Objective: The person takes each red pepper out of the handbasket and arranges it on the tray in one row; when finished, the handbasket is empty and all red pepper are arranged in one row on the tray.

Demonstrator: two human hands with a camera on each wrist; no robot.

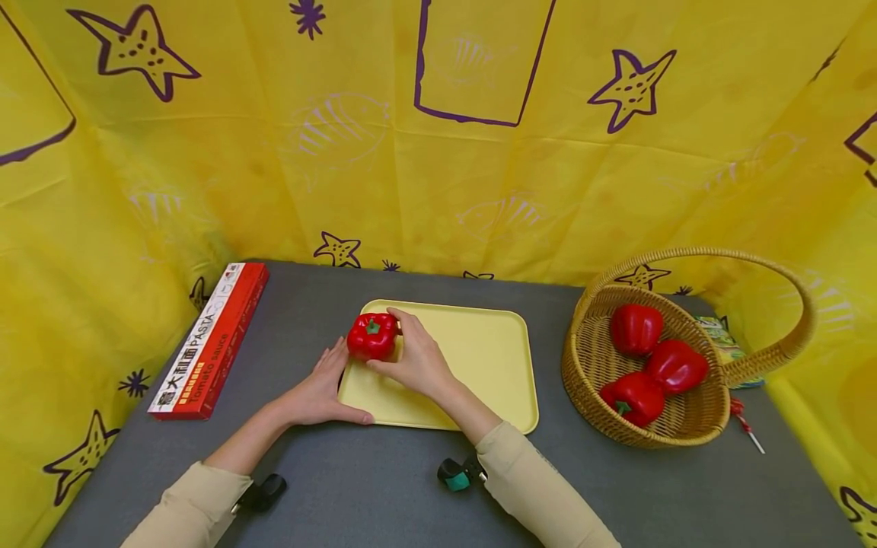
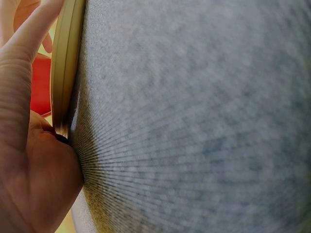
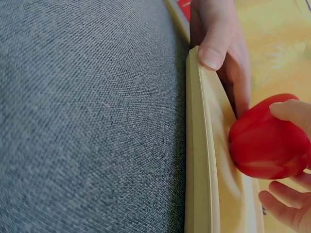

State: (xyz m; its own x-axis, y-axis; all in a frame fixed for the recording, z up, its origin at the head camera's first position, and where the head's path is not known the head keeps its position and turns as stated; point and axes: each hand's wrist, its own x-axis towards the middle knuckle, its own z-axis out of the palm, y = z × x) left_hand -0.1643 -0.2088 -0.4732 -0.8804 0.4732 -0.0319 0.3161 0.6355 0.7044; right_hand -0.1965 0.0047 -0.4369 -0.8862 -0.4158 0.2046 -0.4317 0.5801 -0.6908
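A red bell pepper (image 1: pixel 371 337) with a green stem sits at the left end of a pale yellow tray (image 1: pixel 473 358). My right hand (image 1: pixel 419 358) holds the pepper from its right side, thumb and fingers spread around it. In the right wrist view, the thumb lies against the red skin of the bell pepper (image 3: pixel 267 143). My left hand (image 1: pixel 317 392) spans the tray's front left corner, its fingers fairly straight along the left edge. Its thumb rests on the front rim, as the right wrist view of the left hand (image 3: pixel 221 43) shows.
A wicker basket (image 1: pixel 578 377) with a tall handle stands at the right, holding three red bell peppers (image 1: pixel 674 367). Beside it lie a red lollipop (image 1: pixel 738 411) and a colourful packet (image 1: pixel 722 339). A red and white pasta box (image 1: pixel 212 342) lies at the left. Yellow cloth surrounds the grey table.
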